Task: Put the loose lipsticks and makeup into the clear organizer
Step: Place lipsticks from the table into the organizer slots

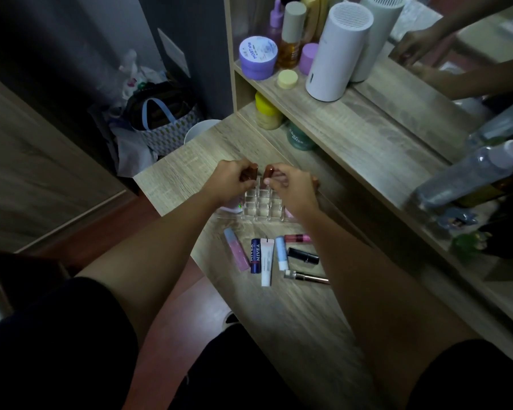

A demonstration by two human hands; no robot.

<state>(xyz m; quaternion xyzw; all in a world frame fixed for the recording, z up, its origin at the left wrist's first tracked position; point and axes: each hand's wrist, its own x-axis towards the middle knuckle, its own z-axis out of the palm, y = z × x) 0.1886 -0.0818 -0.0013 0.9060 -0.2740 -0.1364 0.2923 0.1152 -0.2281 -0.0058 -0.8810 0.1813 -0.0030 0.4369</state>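
At mid-frame, the left hand (233, 179) is closed around a brown glossy lipstick tube (248, 172), and the right hand (290, 184) pinches a second brown tube (268, 172). Both are held just above the back row of the clear gridded acrylic organizer (259, 207) on the wood-grain tabletop (293, 315); its cells look empty, though blur makes that uncertain. Below it lie the loose pink, blue, white and black makeup tubes (274, 257).
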